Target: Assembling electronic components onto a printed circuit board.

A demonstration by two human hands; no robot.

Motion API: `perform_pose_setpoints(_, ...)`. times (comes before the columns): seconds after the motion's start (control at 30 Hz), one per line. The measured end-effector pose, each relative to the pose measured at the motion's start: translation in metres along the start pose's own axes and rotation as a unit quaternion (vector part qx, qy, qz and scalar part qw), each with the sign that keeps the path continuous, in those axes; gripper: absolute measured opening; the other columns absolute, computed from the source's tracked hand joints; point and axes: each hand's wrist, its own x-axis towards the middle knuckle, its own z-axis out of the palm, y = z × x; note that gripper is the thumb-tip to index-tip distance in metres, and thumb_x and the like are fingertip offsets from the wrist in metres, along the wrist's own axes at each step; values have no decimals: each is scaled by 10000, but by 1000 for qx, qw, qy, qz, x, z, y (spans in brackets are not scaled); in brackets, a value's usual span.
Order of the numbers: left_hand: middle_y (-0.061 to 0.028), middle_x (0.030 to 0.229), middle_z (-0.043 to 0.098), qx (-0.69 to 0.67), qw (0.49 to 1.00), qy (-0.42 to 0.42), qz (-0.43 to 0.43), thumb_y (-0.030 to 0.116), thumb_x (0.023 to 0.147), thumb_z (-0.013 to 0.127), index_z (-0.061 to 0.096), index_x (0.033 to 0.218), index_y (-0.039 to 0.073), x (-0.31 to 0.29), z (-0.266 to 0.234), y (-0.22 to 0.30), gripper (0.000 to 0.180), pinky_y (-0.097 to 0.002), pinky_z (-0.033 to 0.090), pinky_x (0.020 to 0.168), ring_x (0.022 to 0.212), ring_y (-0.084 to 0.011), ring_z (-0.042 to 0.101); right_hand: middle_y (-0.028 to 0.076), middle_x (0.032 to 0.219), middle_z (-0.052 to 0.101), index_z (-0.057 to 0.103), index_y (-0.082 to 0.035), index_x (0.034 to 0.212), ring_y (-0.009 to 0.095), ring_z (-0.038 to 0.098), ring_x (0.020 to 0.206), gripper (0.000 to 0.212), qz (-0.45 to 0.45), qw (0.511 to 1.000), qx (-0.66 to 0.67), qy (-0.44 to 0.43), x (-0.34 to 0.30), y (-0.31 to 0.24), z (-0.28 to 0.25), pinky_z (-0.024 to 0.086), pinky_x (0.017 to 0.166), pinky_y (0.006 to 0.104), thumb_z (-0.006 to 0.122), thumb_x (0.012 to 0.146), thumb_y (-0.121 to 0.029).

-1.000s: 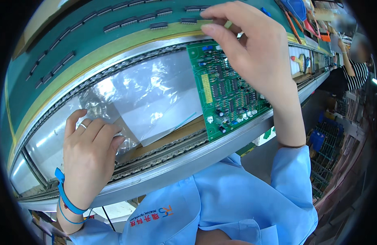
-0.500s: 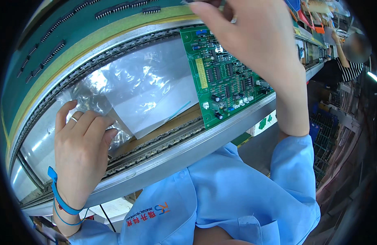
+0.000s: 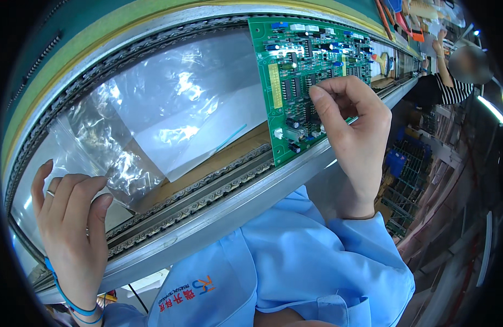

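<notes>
A green circuit board (image 3: 276, 129) full of chips, capacitors and white connectors lies across the rails of a conveyor. Over its front half is my right hand (image 3: 357, 122), thumb and forefinger pinched together at a row of dark chips. Whatever the fingertips hold, if anything, is hidden. My left hand (image 3: 71, 218) hovers at the left above the near rail, fingers loosely curled and apart, holding nothing. Beside it lies a clear plastic bag (image 3: 131, 169). A blue band circles the left wrist.
Metal chain rails (image 3: 208, 212) run along both sides of the conveyor. A white sheet under clear plastic (image 3: 169, 103) lies between them, with a thin teal strip (image 3: 230, 138) on it. Dark chips (image 3: 44, 52) stand on the green ledge beyond. Another person (image 3: 439, 87) is at the far right.
My right hand has come down from the far ledge to the board, its fingers pinched. My left hand has shifted left and nearer, away from the plastic bag. The view has tilted slightly.
</notes>
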Motion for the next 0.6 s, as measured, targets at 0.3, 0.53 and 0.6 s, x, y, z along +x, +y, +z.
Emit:
perform_pose_setpoints(0.3, -94, 819, 557, 44, 999, 6, 22, 76, 791, 608, 576, 901, 21, -9, 0, -3, 127, -532, 333, 1019, 801, -255, 563, 44, 621, 579, 623, 7, 746, 68, 509, 511, 91, 31, 999, 16, 8, -3, -9, 5, 409, 479, 210, 699, 766, -39)
perform_pose_setpoints(0.53, -109, 877, 596, 40, 999, -5, 6, 57, 819, 616, 605, 905, 54, -17, 4, -5, 87, -507, 336, 1024, 919, -262, 587, 42, 617, 581, 624, 6, 750, 68, 513, 513, 92, 41, 999, -6, -10, 0, -8, 5, 402, 476, 212, 698, 767, -46)
perform_pose_setpoints(0.6, -109, 887, 594, 36, 999, -9, 7, 57, 820, 616, 603, 913, 52, -15, 4, -4, 94, -492, 346, 991, 917, -262, 586, 47, 616, 582, 622, 3, 746, 73, 515, 511, 94, 34, 999, -15, 0, 0, -7, 4, 402, 478, 214, 699, 766, -47)
